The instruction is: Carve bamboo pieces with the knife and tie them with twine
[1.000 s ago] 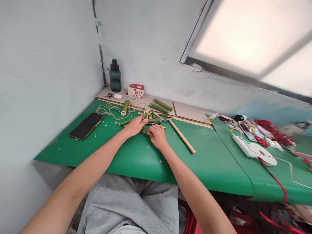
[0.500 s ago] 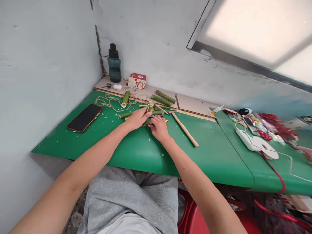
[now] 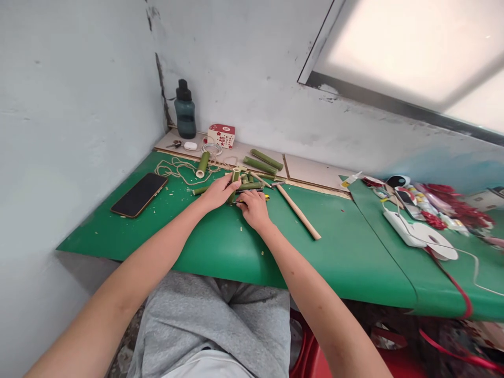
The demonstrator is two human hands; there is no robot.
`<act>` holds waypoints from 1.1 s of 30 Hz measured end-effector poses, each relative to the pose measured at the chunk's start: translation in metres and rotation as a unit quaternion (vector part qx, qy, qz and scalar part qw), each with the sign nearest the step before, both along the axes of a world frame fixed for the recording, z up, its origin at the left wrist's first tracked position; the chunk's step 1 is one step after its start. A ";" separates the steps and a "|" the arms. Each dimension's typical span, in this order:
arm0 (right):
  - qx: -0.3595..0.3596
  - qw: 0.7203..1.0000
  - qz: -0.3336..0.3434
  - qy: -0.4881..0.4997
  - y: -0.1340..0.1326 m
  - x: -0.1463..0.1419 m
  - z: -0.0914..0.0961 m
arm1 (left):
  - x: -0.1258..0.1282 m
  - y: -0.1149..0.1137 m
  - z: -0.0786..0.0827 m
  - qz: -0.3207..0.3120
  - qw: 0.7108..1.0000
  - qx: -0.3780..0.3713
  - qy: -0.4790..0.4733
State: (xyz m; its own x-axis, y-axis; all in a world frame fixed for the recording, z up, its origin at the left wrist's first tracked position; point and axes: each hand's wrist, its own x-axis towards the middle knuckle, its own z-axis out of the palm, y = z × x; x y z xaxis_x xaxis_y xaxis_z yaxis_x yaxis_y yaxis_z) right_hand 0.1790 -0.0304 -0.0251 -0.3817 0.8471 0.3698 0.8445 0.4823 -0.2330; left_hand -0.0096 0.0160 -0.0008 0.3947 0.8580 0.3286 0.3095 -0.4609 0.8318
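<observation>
My left hand (image 3: pixel 217 192) is closed around a short green bamboo tube (image 3: pixel 235 174), which stands tilted with its pale cut end up. Close beside it, my right hand (image 3: pixel 254 209) grips a yellow and black utility knife (image 3: pixel 268 198). Its blade end points left toward the foot of the tube; whether they touch is unclear. Behind my hands lie several green bamboo pieces (image 3: pixel 252 186), partly covered by the fingers. A hammer (image 3: pixel 300 214) with a wooden handle rests just to the right.
On the green tabletop (image 3: pixel 334 252) are a phone (image 3: pixel 139 195), twine (image 3: pixel 177 169) and a bamboo tube (image 3: pixel 202 164). Along the wall stand a bottle (image 3: pixel 185 113) and a box (image 3: pixel 221 136), with two bamboo lengths (image 3: pixel 260 164). A power strip (image 3: pixel 403 228) and clutter lie right.
The bamboo tube in my left hand has shifted slightly left and stands more in view. My right hand keeps the knife near its base. The whole view has tilted a little.
</observation>
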 end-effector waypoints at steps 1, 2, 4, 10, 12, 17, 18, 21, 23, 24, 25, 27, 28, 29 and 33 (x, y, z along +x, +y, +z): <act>0.000 1.000 0.001 0.002 0.000 0.000 0.000 | 0.000 0.001 -0.002 0.000 1.000 -0.006 -0.008; 0.000 1.000 0.001 0.005 0.000 0.001 -0.001 | 0.001 0.002 -0.003 0.000 1.000 -0.012 -0.017; 0.003 1.000 0.002 0.011 -0.001 0.001 0.000 | 0.002 0.003 -0.007 0.000 0.999 -0.023 -0.034; 0.013 0.999 -0.013 0.034 -0.004 0.002 0.002 | 0.001 0.006 -0.010 -0.005 0.997 -0.041 -0.071; 0.011 0.999 -0.011 0.036 -0.003 0.003 0.001 | 0.001 0.005 -0.009 -0.011 0.996 -0.044 -0.075; -0.003 0.999 -0.011 0.031 -0.001 0.002 -0.001 | 0.004 0.004 -0.005 -0.029 0.997 -0.035 -0.060; -0.006 0.999 -0.012 0.029 0.000 0.002 -0.001 | 0.004 0.004 -0.004 -0.028 0.998 -0.032 -0.054; -0.015 1.000 -0.015 0.021 0.004 0.000 0.000 | 0.004 0.005 -0.004 -0.025 0.998 -0.030 -0.042; -0.023 1.000 -0.007 0.013 0.008 -0.001 0.001 | 0.003 0.006 -0.004 -0.025 0.998 -0.034 -0.040; -0.027 1.000 -0.001 0.010 0.009 -0.001 0.002 | 0.003 0.006 -0.005 -0.024 0.998 -0.036 -0.041; -0.029 1.000 0.004 0.007 0.010 -0.001 0.003 | 0.003 0.006 -0.005 -0.022 0.998 -0.037 -0.042; -0.026 1.000 0.007 0.008 0.010 -0.002 0.003 | 0.003 0.006 -0.006 -0.017 0.998 -0.040 -0.046; -0.021 1.000 0.006 0.010 0.009 -0.002 0.003 | 0.003 0.006 -0.007 -0.015 0.998 -0.041 -0.048; -0.015 1.000 0.004 0.014 0.008 -0.002 0.003 | 0.002 0.007 -0.008 -0.013 0.998 -0.044 -0.052; 0.006 0.999 0.002 0.031 0.001 -0.001 0.000 | -0.004 0.011 -0.011 -0.020 0.995 -0.064 -0.070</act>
State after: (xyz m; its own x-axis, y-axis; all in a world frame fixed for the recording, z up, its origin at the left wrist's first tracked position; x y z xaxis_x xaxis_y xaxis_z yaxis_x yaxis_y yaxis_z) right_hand 0.1783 -0.0294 -0.0247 -0.3609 0.8406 0.4039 0.8265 0.4890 -0.2790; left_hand -0.0133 0.0274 -0.0119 0.3879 0.8806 0.2723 0.1706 -0.3589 0.9176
